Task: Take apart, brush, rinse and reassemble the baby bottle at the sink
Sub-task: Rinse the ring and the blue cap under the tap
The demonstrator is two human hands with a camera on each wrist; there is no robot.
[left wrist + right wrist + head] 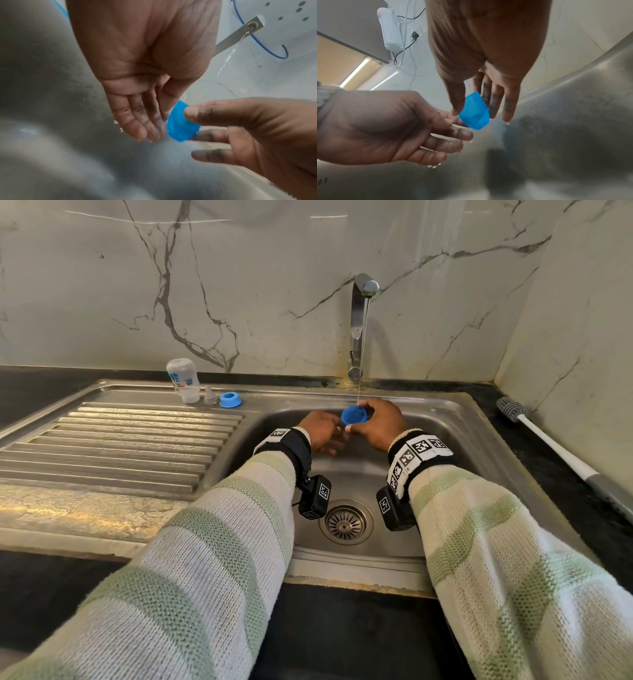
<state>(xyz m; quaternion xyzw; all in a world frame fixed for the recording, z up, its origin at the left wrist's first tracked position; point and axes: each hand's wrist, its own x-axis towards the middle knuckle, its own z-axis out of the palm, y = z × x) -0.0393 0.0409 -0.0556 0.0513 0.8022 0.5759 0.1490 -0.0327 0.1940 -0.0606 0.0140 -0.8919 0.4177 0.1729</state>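
Note:
Over the sink basin [455,460], my right hand [371,419] pinches a small blue cap [354,416] between thumb and fingers, open side up under the thin water stream [362,350]. The right wrist view shows the cap [475,115] held that way. My left hand [325,431] is beside it with fingers straight [145,129], their tips at the cap [181,125]. The clear bottle body [183,380] stands upside down at the back of the drainboard. A clear nipple [209,398] and a blue collar ring [230,399] stand to its right.
The tap [358,313] rises behind the basin and is running. A bottle brush [548,446] with a white handle lies on the dark counter at the right. The ribbed drainboard [120,446] fills the left; the drain strainer [346,522] is below my wrists.

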